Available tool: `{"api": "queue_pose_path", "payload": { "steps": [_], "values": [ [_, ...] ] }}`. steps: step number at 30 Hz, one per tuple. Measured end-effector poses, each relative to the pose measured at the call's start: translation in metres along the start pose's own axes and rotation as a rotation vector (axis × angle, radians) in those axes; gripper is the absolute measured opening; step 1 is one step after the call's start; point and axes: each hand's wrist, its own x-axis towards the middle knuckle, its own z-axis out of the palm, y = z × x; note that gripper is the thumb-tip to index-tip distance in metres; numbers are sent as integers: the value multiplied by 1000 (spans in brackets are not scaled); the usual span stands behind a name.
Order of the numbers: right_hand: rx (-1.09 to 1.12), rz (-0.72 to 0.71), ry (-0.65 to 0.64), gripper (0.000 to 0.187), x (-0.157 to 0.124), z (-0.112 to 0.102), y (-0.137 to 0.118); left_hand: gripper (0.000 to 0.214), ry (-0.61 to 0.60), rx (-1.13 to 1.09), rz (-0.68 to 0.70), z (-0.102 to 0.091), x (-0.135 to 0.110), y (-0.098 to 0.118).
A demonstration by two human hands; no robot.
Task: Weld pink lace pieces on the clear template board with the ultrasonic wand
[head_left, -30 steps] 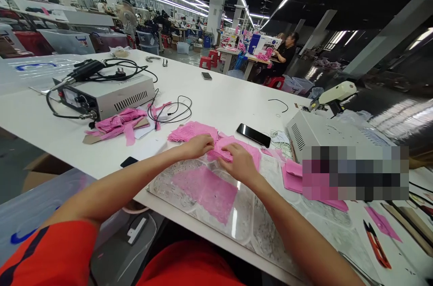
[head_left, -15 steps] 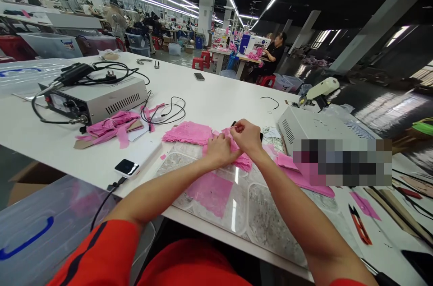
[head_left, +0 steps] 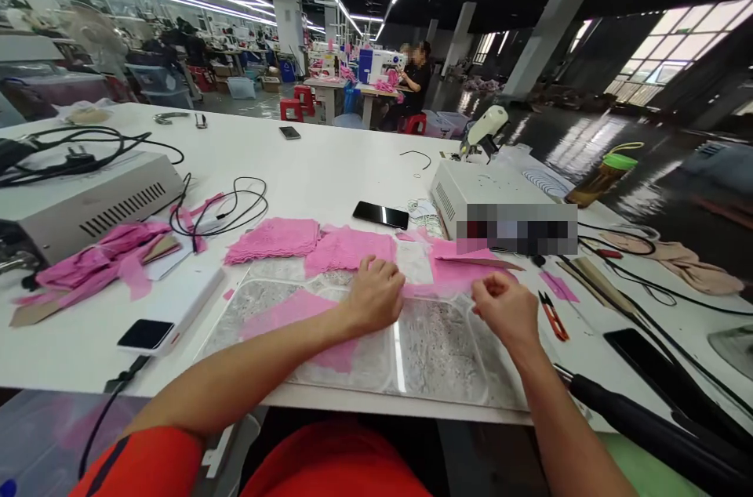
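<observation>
My left hand (head_left: 373, 295) rests with curled fingers on one end of a thin pink lace piece (head_left: 438, 289). My right hand (head_left: 504, 309) is closed in a pinch on its other end, so the lace is stretched flat between them. This happens over a clear plastic sheet (head_left: 435, 348) on the white table (head_left: 329, 160). Another pink lace piece (head_left: 282, 309) lies under the sheet by my left forearm. Two stacks of pink lace (head_left: 274, 238) (head_left: 350, 246) sit just beyond my left hand.
A black phone (head_left: 380, 215) and a white machine box (head_left: 482, 187) lie beyond my hands. Left are a grey machine (head_left: 88, 203), cables (head_left: 227, 207), pink scraps (head_left: 100, 254) and a white power bank (head_left: 170, 313). Red snips (head_left: 553, 315) lie right. A person (head_left: 415, 81) sits far back.
My hands came down from a raised position and moved apart, spreading a pink lace piece flat between them. The view has swung to the right.
</observation>
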Motion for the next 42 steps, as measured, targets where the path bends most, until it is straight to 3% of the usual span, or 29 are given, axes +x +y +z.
{"api": "queue_pose_path", "payload": {
  "steps": [3,6,9,14,18,22,25,28,34,42],
  "values": [
    [-166,-3,-112,23,-36,-6,34,7,-92,-26,180,4,-31,7],
    [-270,29,-175,23,-62,-12,48,7,-149,-80,329,3,-49,7],
    [-372,39,-192,21,-76,-21,52,7,-188,-145,385,-2,-52,3],
    [-449,-12,-167,12,-83,-30,52,18,-233,-210,367,-6,-42,0],
    [-285,-187,3,17,-62,-24,37,18,-261,-243,249,-7,-5,1],
    [-174,-380,161,28,-10,-4,12,22,-206,-240,154,-5,67,2],
    [-229,-397,135,37,26,13,1,23,-169,-267,88,5,121,5],
    [-310,-360,69,35,45,25,5,19,-223,-313,53,24,157,10],
    [-351,-296,26,26,43,29,29,31,-391,-399,57,60,173,8],
    [-379,-171,-14,29,42,30,33,32,-425,-427,65,72,172,3]
  ]
}}
